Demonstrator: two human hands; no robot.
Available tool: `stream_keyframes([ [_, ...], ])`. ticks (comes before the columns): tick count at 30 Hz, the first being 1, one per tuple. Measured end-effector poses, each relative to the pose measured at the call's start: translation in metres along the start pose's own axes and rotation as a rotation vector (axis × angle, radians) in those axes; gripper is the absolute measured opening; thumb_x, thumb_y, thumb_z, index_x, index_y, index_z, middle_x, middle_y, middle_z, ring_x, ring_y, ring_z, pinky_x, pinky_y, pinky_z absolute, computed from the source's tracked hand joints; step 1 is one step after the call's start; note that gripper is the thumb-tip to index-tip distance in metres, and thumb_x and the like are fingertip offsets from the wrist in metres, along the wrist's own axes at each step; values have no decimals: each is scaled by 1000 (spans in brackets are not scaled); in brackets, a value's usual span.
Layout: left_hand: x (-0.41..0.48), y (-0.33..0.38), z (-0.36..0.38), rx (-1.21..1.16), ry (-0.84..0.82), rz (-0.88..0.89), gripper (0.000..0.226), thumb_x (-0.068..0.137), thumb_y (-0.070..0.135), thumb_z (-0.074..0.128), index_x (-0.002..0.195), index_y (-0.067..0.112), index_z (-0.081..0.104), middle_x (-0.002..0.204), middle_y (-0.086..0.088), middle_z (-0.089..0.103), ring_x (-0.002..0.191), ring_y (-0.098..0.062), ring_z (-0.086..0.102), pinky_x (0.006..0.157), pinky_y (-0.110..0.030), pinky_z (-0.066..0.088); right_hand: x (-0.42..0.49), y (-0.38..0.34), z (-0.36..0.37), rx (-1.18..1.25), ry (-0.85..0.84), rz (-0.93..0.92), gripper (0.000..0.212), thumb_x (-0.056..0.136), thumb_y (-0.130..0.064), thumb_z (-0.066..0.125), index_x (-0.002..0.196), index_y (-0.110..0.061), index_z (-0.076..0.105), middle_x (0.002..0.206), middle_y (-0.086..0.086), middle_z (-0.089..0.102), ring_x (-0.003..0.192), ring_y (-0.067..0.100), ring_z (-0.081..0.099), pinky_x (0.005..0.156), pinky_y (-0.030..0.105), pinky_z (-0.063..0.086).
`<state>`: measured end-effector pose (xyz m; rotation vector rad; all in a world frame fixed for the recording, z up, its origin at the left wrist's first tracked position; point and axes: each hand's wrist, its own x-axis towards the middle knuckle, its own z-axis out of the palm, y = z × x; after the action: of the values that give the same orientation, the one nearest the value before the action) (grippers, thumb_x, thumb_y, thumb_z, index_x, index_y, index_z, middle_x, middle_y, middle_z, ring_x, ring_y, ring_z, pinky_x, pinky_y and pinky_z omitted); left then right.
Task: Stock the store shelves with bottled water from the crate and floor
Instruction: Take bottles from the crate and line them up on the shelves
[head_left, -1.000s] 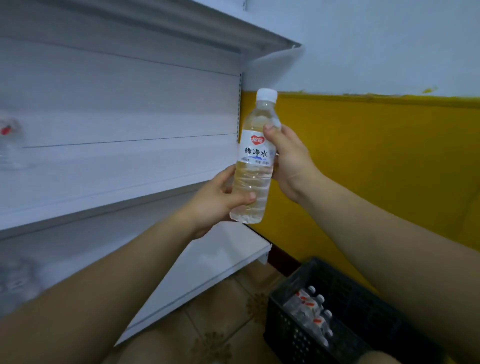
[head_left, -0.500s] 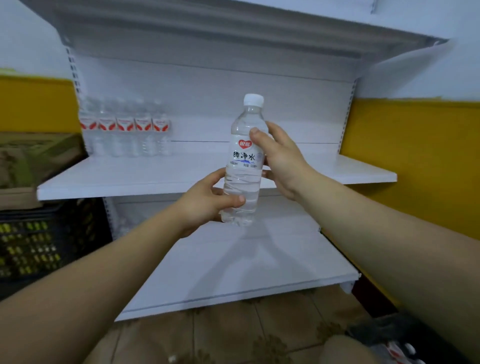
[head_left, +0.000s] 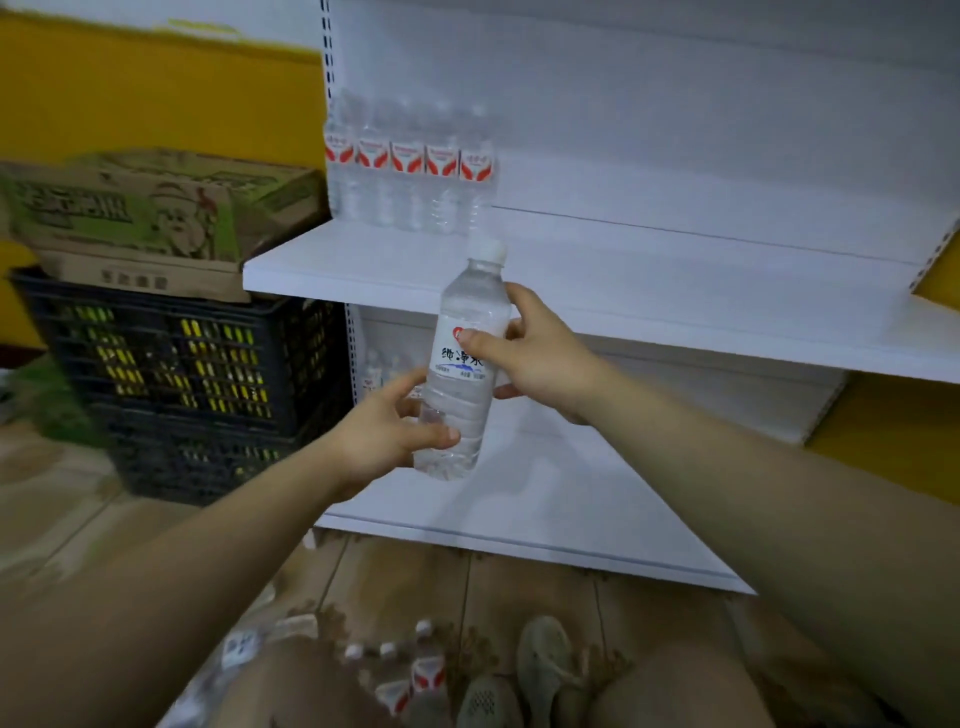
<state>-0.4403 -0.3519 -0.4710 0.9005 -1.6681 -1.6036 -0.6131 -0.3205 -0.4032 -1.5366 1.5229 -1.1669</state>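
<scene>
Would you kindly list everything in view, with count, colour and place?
shelves: two boards showing, white, ahead.
held bottle: one, clear, white cap, before the shelves.
shelf bottles: five showing, clear, red-white labels, upper board's left end.
black crate: left of the shelves.
cardboard box: one, brown-green, on the crate.
floor bottles: several, blurred, on the floor below.
shoes: two, grey, bottom edge.
left hand: grips the held bottle's base.
right hand: grips its label.
</scene>
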Motion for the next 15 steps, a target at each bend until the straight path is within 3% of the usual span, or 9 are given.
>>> stream_keyframes([
  [4,19,-38,-14,28,52,-74,68,62,16,78,116,50,54,123,-14,58,107,-32,63,82,-45,58,29,40,19,79,-52,53,48,86,-22,73,122,-34,44,109,-2,68,100,20,67,83,49,57],
  [8,45,-85,-26,59,66,-138,71,77,0,75,122,48,47,120,-9,61,103,-26,65,86,-43,56,58,90,38,71,-95,76,57,83,-22,76,128,-34,44,107,-4,66,100,19,67,83,47,58],
  [11,70,-129,-31,42,92,-208,76,76,-4,74,129,42,44,119,-7,62,101,-23,66,88,-44,55,81,131,47,43,-142,103,55,82,-23,76,125,-33,42,101,-12,62,97,13,65,83,39,58],
  [15,111,-182,-31,7,102,-264,73,74,-7,74,117,46,47,119,-7,61,104,-25,64,87,-46,55,111,183,53,-13,-190,140,54,85,-22,73,128,-29,40,95,-20,56,87,2,61,72,23,54],
])
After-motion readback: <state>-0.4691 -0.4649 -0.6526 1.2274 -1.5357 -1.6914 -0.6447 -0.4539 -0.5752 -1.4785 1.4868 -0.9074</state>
